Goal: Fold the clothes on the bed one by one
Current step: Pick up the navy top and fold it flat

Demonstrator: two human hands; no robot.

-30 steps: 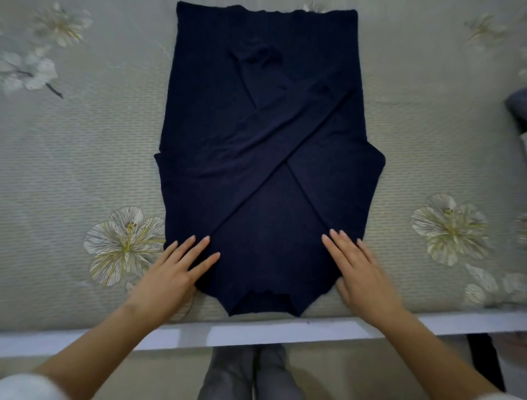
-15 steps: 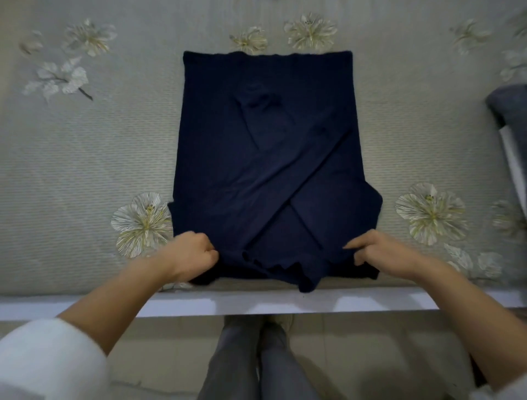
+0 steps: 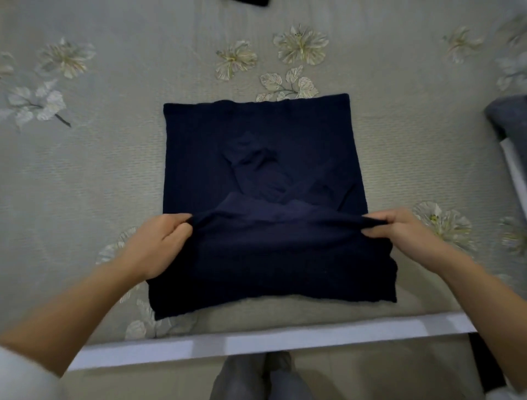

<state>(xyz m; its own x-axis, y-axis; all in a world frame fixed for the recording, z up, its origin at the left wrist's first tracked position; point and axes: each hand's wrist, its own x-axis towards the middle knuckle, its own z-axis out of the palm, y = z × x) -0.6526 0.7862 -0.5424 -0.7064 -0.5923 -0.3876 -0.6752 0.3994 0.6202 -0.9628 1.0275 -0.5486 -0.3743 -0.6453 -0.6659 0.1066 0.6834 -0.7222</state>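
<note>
Dark navy knitted garment (image 3: 199, 148) is lying flat on the pale grey-green bed cover printed with white flowers (image 3: 85, 185), its near edge sitting just beyond the white bed frame rail (image 3: 285, 339) where the person in grey trousers (image 3: 256, 379) is standing. Its near part is being doubled over — the lifted layer is rising from a fold at the near edge up to the hands. The left hand (image 3: 159, 245) is pinching the left end of the raised edge between thumb and curled fingers; the right hand (image 3: 410, 237) is gripping the right end likewise, and the cloth is stretching taut between them. Beyond the hands, the far half is resting on the bed as a straight-sided rectangle, with what look like tucked-in sleeves bunching at its centre.

By my reading the side folds are done and the lengthwise fold is under way — the held edge is yet to reach the far hem and be laid square. This one piece is looking well past halfway. Further off, a grey fabric item (image 3: 507, 120) is showing at the bed's right edge and a sliver of something dark (image 3: 248, 2) is peeking in at the top; whether those are folded or waiting I cannot tell, so the share of the whole pile left is not showing.
</note>
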